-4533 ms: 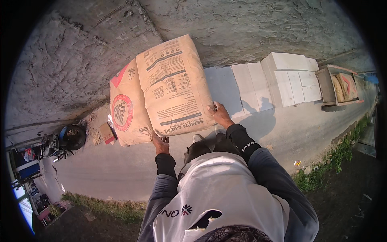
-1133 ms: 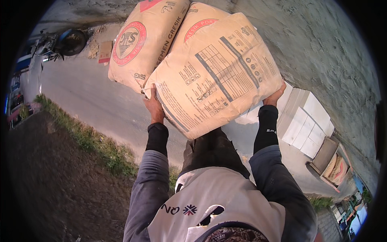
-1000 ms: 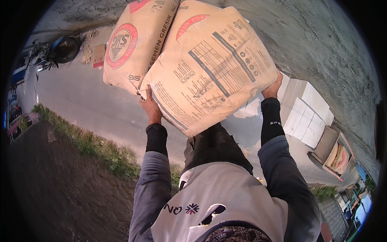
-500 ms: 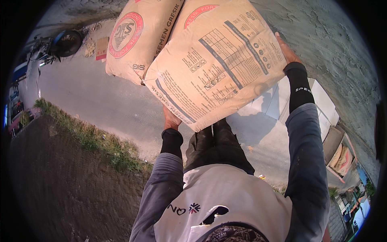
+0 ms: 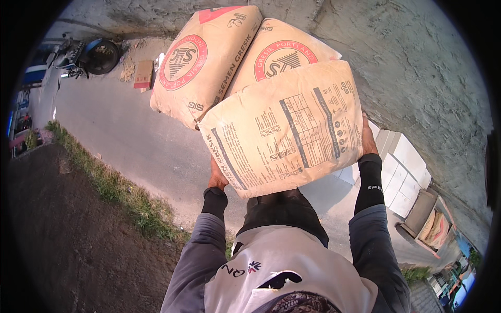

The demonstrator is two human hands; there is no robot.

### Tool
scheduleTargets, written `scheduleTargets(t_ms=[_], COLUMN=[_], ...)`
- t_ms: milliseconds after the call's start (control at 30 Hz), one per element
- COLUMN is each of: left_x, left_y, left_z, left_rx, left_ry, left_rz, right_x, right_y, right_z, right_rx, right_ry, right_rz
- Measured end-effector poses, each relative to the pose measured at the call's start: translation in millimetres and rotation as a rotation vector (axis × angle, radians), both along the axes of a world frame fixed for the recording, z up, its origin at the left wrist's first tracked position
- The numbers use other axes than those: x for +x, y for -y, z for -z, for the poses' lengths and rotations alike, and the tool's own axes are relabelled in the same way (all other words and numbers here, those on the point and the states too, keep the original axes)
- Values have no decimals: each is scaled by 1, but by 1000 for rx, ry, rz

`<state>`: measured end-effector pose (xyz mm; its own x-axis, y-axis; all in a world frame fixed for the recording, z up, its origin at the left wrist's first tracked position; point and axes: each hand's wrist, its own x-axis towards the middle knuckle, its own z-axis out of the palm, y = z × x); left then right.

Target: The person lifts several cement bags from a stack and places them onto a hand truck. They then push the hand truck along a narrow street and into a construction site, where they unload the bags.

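A full, tan paper cement bag (image 5: 261, 136) lies between my two hands, its printed table and text side toward me. My left hand (image 5: 217, 175) grips its near left edge, with the fingers partly hidden under the bag. On the opposite side, my right hand (image 5: 368, 137) presses along the right edge; its fingertips are mostly hidden. Just beyond are two more cement bags with round red emblems: a left bag (image 5: 214, 57), and a right bag (image 5: 289, 39) partly covered by the one I hold. The held bag's far edge overlaps the right bag.
A rough grey wall (image 5: 417, 62) runs along the right. White blocks (image 5: 399, 169) are stacked beside it, near a cart (image 5: 420, 214) carrying a tan bag. A motorcycle wheel (image 5: 100, 56) and cardboard box (image 5: 143, 74) are at far left. Grass (image 5: 115, 190) borders the paved lane.
The held bag has come nearer to my body and turned a little, its right side swinging toward me. Both hands moved with it. More of the two bags behind now shows.
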<state>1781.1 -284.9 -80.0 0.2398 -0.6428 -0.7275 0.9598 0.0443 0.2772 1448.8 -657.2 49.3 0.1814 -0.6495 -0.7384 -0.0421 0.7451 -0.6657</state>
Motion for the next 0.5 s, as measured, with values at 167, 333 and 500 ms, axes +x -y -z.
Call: scheduleTargets(t_ms=[167,333,500], left_x=[5,-1,4], left_y=[-6,-28,-50], left_z=[9,28,49], left_rx=[122,152,445], left_ry=[-36,-38,1008], left_rz=[18,178,339], right_x=[-33,-51,-52], right_y=[2,18,30], right_z=[25,26,23], right_rx=[1,-7,4], right_ry=[-2,-151,-64], right_rz=[-59,-227,-258])
